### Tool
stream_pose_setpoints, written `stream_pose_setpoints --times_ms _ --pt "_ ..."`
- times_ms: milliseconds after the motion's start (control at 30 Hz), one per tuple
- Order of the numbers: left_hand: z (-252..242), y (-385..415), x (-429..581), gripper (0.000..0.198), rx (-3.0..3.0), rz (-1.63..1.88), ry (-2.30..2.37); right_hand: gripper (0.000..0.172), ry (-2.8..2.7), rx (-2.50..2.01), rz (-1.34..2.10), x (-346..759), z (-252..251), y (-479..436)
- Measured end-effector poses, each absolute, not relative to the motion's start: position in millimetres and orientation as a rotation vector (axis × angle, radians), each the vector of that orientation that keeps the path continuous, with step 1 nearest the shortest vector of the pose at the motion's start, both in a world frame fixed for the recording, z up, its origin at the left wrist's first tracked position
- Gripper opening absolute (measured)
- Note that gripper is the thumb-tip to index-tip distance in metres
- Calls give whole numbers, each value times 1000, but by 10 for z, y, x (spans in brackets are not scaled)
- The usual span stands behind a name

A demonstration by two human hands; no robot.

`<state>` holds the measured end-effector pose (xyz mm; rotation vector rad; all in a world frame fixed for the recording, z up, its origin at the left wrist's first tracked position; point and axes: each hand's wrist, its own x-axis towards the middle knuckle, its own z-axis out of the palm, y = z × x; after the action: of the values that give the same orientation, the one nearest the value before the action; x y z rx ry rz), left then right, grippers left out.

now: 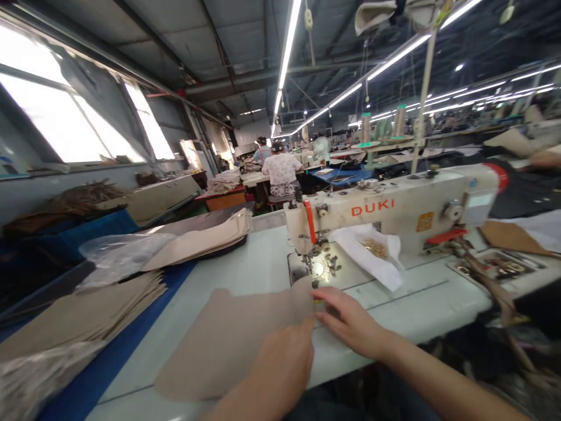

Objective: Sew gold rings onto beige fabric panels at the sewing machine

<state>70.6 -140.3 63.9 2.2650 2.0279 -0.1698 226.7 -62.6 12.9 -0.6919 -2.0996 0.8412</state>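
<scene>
Two stacks of cut pieces (79, 316) sit at our left, presumably parked there for easy reach. Next along, one panel (236, 333) lies flat on the pale counter (245, 251), a corner right by the sewing machine (407, 219); plain beige-grey, curvy-edged, slightly blurred. Our left hand (284, 356) rests over it, seemingly steadying it; its grip we can't tell. Our right hand (346, 318) meets the edge, thumb below fingers, pinch unclear. Rightward, white cloth (377, 272) cradles brass-coloured bits (374, 248), likely against scattering.
</scene>
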Motion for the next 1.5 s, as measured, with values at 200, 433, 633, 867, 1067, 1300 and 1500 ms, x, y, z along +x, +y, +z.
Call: stream_pose_setpoints --times_ms 200,433,633,867,1067,1300,1500 --pt "489 -1168 817 28 2135 232 1873 27 -2225 -700 614 2218 146 -564" --pt "265 -1200 -52 51 2150 520 2003 15 -2360 -685 499 2209 162 -642" --pt "277 -1279 -266 61 2175 77 2221 20 -2422 -678 545 2154 188 -618" --pt "356 -1340 -83 62 2021 174 2265 25 -2525 -595 355 2037 23 -350" --pt "357 -1510 -183 50 2042 474 2217 34 -2529 -520 360 1970 -203 -312" --pt "1321 -2299 -1164 37 1696 1080 2961 33 -2535 -529 507 2005 -229 -302" --pt "1846 -2968 -2140 25 984 805 3387 32 -2505 -550 555 2008 -208 -329"
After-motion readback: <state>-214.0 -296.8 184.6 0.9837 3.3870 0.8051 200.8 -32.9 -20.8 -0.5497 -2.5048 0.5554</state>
